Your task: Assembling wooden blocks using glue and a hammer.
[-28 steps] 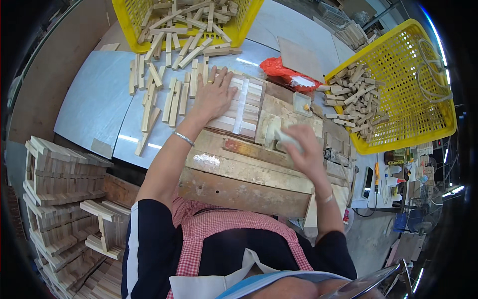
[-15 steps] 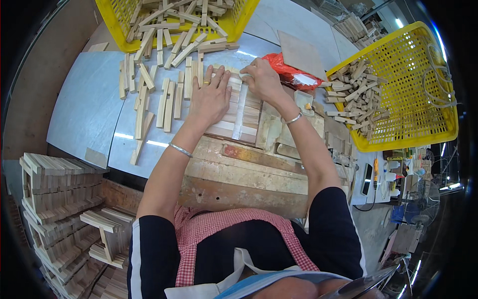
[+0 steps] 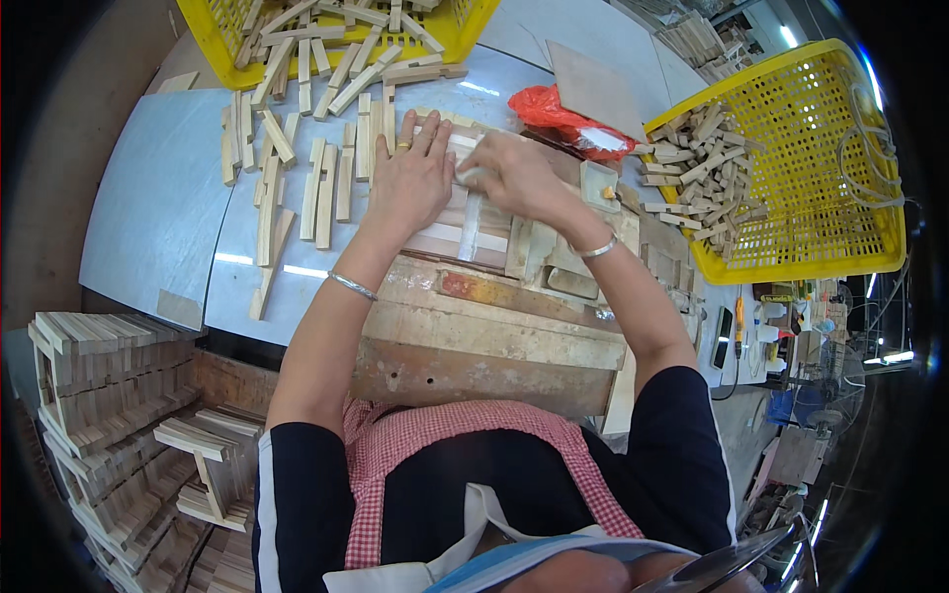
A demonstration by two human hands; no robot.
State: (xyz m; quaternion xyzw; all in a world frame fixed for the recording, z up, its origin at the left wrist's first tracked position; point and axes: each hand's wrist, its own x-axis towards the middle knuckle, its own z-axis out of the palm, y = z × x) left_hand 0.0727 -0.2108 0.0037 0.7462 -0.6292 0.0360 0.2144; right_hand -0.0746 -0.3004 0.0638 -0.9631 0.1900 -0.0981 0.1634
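Side by side in a row lie several wooden strips [image 3: 440,237], with a whitish band [image 3: 471,229] running across them. My left hand [image 3: 410,188] rests flat on the strips, fingers stretched out. Over the band, my right hand [image 3: 516,176] is closed in a pinch, blurred by motion. Between its fingertips shows a small whitish piece [image 3: 469,178], its kind unclear. Part of the row is hidden under both hands. To the left of my left hand, loose notched wooden sticks [image 3: 318,193] lie on the tabletop.
A yellow basket [image 3: 229,69] of notched sticks stands at the far left; another yellow basket [image 3: 840,252] with short wooden pieces is at right. A red plastic bag [image 3: 542,107] lies beyond my right hand. Stacked wooden frames [image 3: 119,366] stand at lower left.
My right hand has moved from the far end of the whitish band toward me and slightly left. My left hand stays pressed on the strips. The whole view has shifted a little.
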